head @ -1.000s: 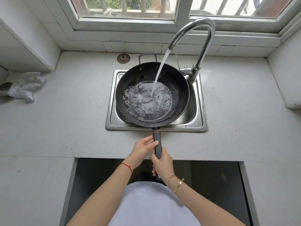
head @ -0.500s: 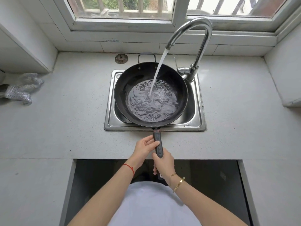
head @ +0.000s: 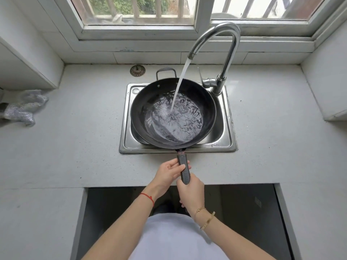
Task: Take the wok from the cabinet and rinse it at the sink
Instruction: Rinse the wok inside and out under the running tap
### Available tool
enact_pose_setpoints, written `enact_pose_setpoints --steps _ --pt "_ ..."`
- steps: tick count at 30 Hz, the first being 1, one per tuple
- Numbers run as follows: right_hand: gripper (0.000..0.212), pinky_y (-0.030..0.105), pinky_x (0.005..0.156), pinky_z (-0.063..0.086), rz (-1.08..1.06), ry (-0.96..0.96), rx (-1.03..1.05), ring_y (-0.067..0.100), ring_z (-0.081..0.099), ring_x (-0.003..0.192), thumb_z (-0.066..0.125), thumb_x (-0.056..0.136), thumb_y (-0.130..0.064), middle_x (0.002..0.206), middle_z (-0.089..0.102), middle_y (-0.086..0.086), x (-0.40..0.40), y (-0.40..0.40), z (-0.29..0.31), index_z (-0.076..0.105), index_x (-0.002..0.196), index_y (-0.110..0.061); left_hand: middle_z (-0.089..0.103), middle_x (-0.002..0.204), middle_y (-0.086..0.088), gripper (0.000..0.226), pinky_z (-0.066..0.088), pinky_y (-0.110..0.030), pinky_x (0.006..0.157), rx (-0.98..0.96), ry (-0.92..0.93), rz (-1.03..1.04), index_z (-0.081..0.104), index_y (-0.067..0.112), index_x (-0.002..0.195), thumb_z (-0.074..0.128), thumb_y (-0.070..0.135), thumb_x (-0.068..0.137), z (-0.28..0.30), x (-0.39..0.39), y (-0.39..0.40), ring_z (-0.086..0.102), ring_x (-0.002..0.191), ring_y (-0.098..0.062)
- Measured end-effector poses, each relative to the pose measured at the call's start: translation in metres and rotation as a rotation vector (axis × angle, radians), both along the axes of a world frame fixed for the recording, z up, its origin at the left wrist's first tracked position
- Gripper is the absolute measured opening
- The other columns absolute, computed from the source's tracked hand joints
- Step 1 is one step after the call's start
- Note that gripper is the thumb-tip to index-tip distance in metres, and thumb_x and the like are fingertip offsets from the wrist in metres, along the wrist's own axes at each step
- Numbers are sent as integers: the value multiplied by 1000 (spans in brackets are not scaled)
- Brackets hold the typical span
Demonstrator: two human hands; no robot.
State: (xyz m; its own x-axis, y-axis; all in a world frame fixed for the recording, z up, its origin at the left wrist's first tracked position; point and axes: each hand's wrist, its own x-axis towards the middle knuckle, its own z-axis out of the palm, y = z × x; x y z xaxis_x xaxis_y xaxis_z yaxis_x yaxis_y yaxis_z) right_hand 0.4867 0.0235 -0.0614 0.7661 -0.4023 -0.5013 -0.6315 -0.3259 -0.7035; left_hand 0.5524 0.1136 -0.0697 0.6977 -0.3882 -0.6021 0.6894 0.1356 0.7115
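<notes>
Right hand (head: 191, 192) wraps the rear of the wok handle (head: 184, 169); left hand (head: 170, 172) cups it w/ fingers curled round the front part. Wok (head: 150, 102) sits over the sink (head: 228, 128) at the desk's (head: 84, 147) mid-back, under the running tap (head: 221, 53). Water pooling inside, so prob. heavy & sloshy; wet steel is slick, so the ribbed handle looks the best hold.

Head view, steeply down over sink (head: 129, 147)

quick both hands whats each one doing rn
Left hand: fingers curled around the wok handle, holding it.
Right hand: gripping the same handle nearer its end.
</notes>
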Motion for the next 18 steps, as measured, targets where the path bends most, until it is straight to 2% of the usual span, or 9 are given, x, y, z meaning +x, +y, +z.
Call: enact_pose_setpoints --steps 2,6,8,14,16,18 --pt "16 34 50 57 11 1 -39 21 61 59 58 92 -28 70 59 0 -1 0 -1 58 85 -14 72 118 -4 34 55 -25 89 -22 28 18 57 10 127 58 1 94 1 1 -1 69 110 -19" --pt "15 25 50 50 51 -21 -111 14 60 60 60 93 -28 72 62 0 -1 -7 -1 60 90 -14 70 121 -8 37 55 -27 91 -44 43 23 55 4 130 56 -2 94 1 3 -7 69 109 -20" --pt "13 26 50 49 59 -41 -110 12 57 58 61 92 -26 70 61 -1 -1 -11 -1 61 89 -13 69 122 -9 37 55 -28 93 -31 26 14 55 5 130 56 -3 94 2 4 -10 69 109 -20" --pt "10 26 45 49 51 -89 37 10 50 51 61 89 -13 63 54 -2 7 -10 2 58 80 -13 73 111 -8 30 57 -26 88 53 -48 64 62 12 116 59 -5 92 9 7 -7 72 101 -19" --pt "11 31 44 48 67 -89 85 14 50 50 60 89 -13 64 54 1 9 -8 3 57 78 -13 73 111 -11 32 57 -25 88 97 -72 96 62 5 122 60 -5 91 10 6 -3 72 100 -19" --pt "10 29 40 47 97 -77 132 20 52 49 59 90 -12 65 54 6 11 -8 4 57 80 -13 73 110 -13 35 57 -23 86 148 -100 123 61 1 124 62 -5 90 13 4 0 73 96 -15"
